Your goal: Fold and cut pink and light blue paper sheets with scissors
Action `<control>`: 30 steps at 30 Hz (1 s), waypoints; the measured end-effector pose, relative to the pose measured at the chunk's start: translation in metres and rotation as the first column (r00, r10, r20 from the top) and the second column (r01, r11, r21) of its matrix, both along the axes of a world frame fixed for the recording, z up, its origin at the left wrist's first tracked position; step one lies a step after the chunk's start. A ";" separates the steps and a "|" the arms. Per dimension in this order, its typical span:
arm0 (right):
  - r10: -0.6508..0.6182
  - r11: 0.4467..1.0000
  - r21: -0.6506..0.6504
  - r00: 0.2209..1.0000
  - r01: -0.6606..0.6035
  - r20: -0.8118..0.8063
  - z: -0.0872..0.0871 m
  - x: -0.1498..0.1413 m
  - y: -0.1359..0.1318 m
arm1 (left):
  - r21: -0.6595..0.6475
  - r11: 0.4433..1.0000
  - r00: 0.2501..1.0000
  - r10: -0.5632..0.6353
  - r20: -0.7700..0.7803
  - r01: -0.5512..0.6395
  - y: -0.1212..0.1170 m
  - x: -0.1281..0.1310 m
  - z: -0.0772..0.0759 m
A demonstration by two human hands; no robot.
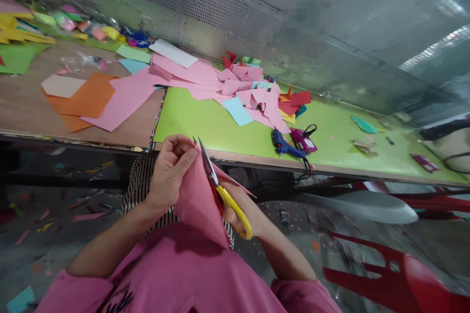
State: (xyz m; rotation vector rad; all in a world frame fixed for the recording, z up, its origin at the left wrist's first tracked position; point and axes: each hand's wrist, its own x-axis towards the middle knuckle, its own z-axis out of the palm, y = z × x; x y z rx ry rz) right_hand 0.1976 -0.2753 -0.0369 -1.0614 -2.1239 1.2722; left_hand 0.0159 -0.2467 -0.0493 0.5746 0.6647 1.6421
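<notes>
Just short of the worktop [194, 117], the pink paper [196, 205] slants lengthwise from far to near between the left hand [167, 176], pinching its far tip, and the right hand [250, 205], gripping scissors [229, 198] pointed far-left along its right edge.

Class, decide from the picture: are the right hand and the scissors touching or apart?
Touching. The head view shows the right hand gripping the scissors, its fingers against the yellow handle.
</notes>
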 end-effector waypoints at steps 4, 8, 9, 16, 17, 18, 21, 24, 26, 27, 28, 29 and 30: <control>-0.123 0.984 0.140 0.989 0.111 0.079 0.005 -0.006 -0.003 | 0.014 0.999 0.997 0.045 -0.068 -0.044 0.001 0.003 -0.006; -0.146 0.985 0.117 0.977 0.129 0.155 0.003 -0.007 -0.002 | 0.011 0.999 0.985 0.036 -0.167 -0.035 0.002 0.001 -0.015; -0.152 0.985 0.110 0.973 0.135 0.171 0.003 -0.006 -0.001 | 0.009 1.000 0.982 0.026 -0.189 -0.025 0.003 -0.001 -0.016; -0.232 0.957 0.233 0.942 0.175 0.243 0.041 -0.005 0.015 | 0.222 0.975 0.977 0.046 -0.206 0.001 0.025 -0.003 0.022; -0.247 0.946 0.268 0.939 0.181 0.240 0.050 -0.006 0.017 | 0.272 0.962 0.977 0.076 -0.198 -0.020 0.028 -0.003 0.031; -0.255 0.937 0.297 0.939 0.181 0.231 0.058 -0.006 0.018 | 0.307 0.951 0.977 0.103 -0.188 -0.041 0.030 -0.002 0.039; -0.203 0.942 0.302 0.964 0.144 0.174 0.070 -0.008 0.020 | 0.318 0.945 0.980 0.130 -0.152 -0.077 0.031 0.000 0.053; -0.111 0.968 0.239 0.984 0.075 0.140 0.061 -0.006 0.023 | 0.232 0.972 0.994 0.064 -0.090 -0.041 0.028 0.000 0.050; -0.077 0.979 0.200 0.986 0.046 0.150 0.050 -0.003 0.025 | 0.174 0.985 0.999 0.025 -0.031 -0.019 0.026 -0.001 0.046; -0.067 0.982 0.185 0.986 0.037 0.156 0.045 -0.001 0.026 | 0.152 0.988 1.000 0.015 -0.006 -0.014 0.026 -0.002 0.044; -0.059 0.985 0.168 0.985 0.032 0.162 0.042 0.000 0.027 | 0.135 0.991 1.000 0.008 0.016 -0.010 0.026 -0.002 0.043; -0.054 0.988 0.152 0.984 0.028 0.168 0.039 0.001 0.028 | 0.122 0.993 1.000 0.000 0.032 -0.004 0.027 -0.002 0.042; -0.048 0.990 0.137 0.984 0.024 0.173 0.037 0.002 0.028 | 0.110 0.994 0.999 -0.010 0.041 0.005 0.028 -0.003 0.041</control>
